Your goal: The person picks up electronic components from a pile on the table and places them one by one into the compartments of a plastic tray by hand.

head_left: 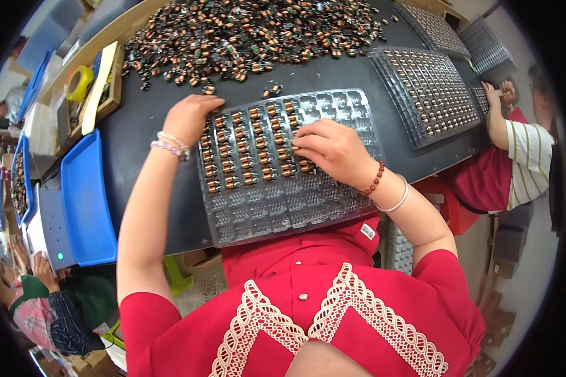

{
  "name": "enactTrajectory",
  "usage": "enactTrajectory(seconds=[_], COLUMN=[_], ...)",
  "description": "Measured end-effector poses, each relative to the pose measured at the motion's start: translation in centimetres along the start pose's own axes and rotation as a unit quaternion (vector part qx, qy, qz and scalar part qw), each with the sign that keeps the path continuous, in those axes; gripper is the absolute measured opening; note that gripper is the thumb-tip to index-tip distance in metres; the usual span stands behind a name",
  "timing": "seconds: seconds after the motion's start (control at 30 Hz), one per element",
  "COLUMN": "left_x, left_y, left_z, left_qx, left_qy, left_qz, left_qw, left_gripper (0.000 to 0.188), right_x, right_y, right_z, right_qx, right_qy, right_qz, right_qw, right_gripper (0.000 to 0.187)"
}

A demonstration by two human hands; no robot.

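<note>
Curling narrow, the right hand (337, 148) and left hand (188, 119) hide whether they grip; copper coils (231, 182) look light, stiff, pinchable mid-barrel.

On the flat black tabletop (148, 125) I have the clear rectangular plastic tray (251, 227); behind it, heaped cylindrical copper-and-black metal parts (251, 38); to its left, the shallow blue rectangular plastic tray (88, 201); to its right, stacked clear plastic trays (401, 113).
</note>
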State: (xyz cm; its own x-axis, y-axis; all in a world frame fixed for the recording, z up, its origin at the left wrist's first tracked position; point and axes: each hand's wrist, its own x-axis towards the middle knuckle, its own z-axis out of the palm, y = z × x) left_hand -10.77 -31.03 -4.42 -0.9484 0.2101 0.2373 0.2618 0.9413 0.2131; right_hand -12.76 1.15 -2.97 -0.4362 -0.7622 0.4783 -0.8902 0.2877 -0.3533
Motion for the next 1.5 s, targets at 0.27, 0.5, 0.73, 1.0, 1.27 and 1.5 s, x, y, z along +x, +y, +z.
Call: enactTrajectory(seconds=[0.27,0.5,0.73,1.0,1.27,1.5], left_x=[0.4,-1.8,-3.8,-4.5,-4.5,-4.9], left_y=[-0.1,0.3,2.5,3.2,3.6,3.7], left_z=[-1.0,-1.4,-1.0,1.2,2.2,2.4], left_qx=[0.006,-0.089,-0.212,-0.32,-0.281,-0.256], left_qy=[-0.053,0.067,0.134,0.184,0.203,0.216], left_qz=[-0.04,-0.153,-0.198,-0.213,-0.212,-0.19], left_qw=[0.998,0.982,0.948,0.905,0.914,0.923], left_gripper=[0.019,0.016,0.014,0.014,0.015,0.015], right_x=[-4.5,-4.9,-5.1,-4.1,-5.1,-4.6], right_y=[-1.8,-1.6,-3.3,-2.7,-1.5,-2.3], right_z=[-0.7,-0.2,0.0,-0.8,-0.5,-1.0], right_qx=[0.077,0.077,-0.052,0.0,0.107,0.008], right_qy=[-0.029,-0.016,0.013,-0.026,0.001,-0.04], right_qz=[0.03,0.019,-0.019,-0.006,0.025,-0.017], right_qw=[0.996,0.997,0.998,1.0,0.994,0.999], right_gripper=[0.024,0.014,0.019,0.018,0.016,0.017])
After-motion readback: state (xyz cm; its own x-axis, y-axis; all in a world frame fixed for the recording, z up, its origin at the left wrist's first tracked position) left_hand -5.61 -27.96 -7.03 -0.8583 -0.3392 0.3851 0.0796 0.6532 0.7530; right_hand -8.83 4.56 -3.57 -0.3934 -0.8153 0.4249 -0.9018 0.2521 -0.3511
